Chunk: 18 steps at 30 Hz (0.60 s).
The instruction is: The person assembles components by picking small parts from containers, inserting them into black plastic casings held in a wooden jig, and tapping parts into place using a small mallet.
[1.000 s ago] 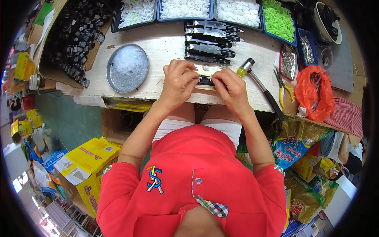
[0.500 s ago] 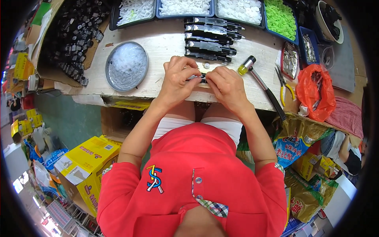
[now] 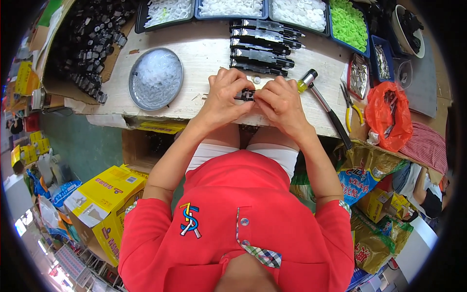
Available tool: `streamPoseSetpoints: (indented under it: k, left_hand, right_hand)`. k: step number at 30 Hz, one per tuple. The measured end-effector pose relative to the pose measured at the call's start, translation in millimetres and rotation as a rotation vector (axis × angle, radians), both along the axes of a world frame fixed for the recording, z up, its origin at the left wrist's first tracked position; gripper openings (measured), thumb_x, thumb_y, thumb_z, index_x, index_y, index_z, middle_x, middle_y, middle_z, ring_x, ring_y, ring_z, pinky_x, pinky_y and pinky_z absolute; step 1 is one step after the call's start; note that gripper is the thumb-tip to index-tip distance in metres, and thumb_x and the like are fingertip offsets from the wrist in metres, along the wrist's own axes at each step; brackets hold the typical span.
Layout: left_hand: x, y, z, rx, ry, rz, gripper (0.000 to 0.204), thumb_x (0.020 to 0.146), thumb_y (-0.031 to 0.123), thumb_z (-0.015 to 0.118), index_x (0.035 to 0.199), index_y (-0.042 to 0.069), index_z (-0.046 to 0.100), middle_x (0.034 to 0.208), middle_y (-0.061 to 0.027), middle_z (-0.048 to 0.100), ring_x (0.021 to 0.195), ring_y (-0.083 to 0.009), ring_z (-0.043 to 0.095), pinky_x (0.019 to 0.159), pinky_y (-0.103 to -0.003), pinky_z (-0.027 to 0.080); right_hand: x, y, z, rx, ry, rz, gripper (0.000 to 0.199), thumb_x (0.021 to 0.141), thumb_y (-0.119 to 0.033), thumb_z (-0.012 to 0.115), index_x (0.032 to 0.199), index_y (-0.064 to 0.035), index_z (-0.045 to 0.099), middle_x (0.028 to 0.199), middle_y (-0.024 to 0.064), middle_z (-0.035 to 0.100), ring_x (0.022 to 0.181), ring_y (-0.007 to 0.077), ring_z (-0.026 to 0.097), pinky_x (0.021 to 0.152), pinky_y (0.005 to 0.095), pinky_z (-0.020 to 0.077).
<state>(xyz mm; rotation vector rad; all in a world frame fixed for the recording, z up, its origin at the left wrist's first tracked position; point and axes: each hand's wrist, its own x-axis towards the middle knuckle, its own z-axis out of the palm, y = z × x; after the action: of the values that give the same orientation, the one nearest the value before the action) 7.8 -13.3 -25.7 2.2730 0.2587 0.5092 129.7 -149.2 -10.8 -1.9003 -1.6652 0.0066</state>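
The left hand has its grip on a small black part near the front of the desk. The right hand pinches its other end, beside a hammer.

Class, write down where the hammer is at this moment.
In the head view, the hammer lies toward the right side of the workbench, between the person's right hand and the yellow-handled pliers.

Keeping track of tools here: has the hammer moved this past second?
No, the hammer lies as before, not visibly shifted against the yellow-handled pliers.
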Motion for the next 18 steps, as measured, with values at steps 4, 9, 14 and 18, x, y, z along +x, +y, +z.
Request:
streamPoseSetpoints:
  k: [4,9,14,18]
  left_hand:
    - [1.7,-1.9,-0.6,0.04,0.021,0.004,0.025,0.06,0.013,0.071,0.083,0.01,0.062,0.092,-0.0035,0.052,0.091,-0.0206,0.047,0.078,-0.034,0.03]
    - [2.5,3.5,3.6,0.039,0.064,-0.021,0.026,0.061,0.015,0.071,0.085,0.01,0.063,0.091,-0.0037,0.052,0.091,-0.0205,0.046,0.078,-0.034,0.029]
    - [11.3,4.2,14.6,0.086,0.117,-0.048,0.023,0.062,0.016,0.069,0.083,0.01,0.063,0.088,-0.0043,0.05,0.088,-0.0204,0.045,0.076,-0.034,0.029]
    - [19.0,3.0,38.7,0.334,0.236,-0.145,0.016,0.063,0.015,0.067,0.077,0.009,0.061,0.086,-0.0049,0.049,0.086,-0.0222,0.044,0.075,-0.037,0.029]
  right_hand:
    - [2.0,-2.8,-2.6,-0.003,0.046,0.005,0.014,0.068,-0.011,0.066,0.082,-0.0102,0.064,0.077,-0.0002,0.052,0.081,0.0187,0.046,0.071,0.0355,0.0295]
    - [6.0,-3.4,1.9,-0.03,0.1,-0.023,0.013,0.07,-0.011,0.065,0.084,-0.0114,0.065,0.076,-0.0006,0.051,0.079,0.0185,0.046,0.071,0.035,0.0285]
    - [12.5,-8.3,7.1,-0.015,0.09,-0.035,0.01,0.072,-0.011,0.064,0.083,-0.0112,0.065,0.075,-0.0004,0.05,0.078,0.0187,0.045,0.069,0.0347,0.028]
    - [34.5,-26.8,17.3,0.052,0.109,-0.116,0.008,0.073,-0.01,0.064,0.081,-0.0108,0.064,0.076,-0.0001,0.052,0.077,0.0186,0.048,0.068,0.0339,0.0287]
